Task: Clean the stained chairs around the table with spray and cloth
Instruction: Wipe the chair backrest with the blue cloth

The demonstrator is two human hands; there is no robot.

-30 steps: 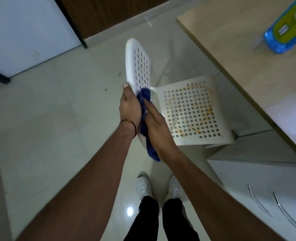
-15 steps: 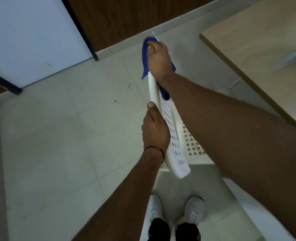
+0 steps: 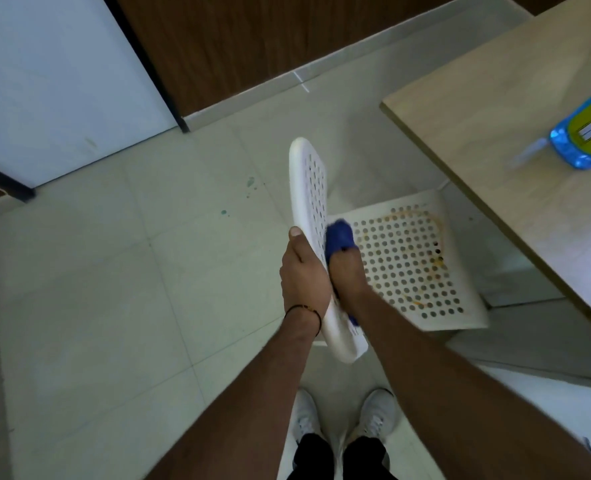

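Observation:
A white perforated plastic chair stands below me, its backrest (image 3: 309,188) seen edge-on and its seat (image 3: 412,261) marked with orange-yellow stain rings. My left hand (image 3: 302,275) grips the backrest's outer edge, thumb pointing up. My right hand (image 3: 347,275) holds a blue cloth (image 3: 339,235) and presses it against the backrest's inner face, low down near the seat. The spray bottle (image 3: 585,133), blue with a yellow label, lies on the wooden table (image 3: 488,109) at the right.
The table's edge runs diagonally close to the chair's right side. A white cabinet (image 3: 547,393) sits below it at the right. Pale floor tiles (image 3: 114,289) spread to the left, with small green specks. My white shoes (image 3: 379,414) stand just behind the chair.
My right hand with the cloth has slid from the backrest's top down to its lower inner face. My left hand keeps its grip on the edge. The view has shifted, showing seat and bottle again.

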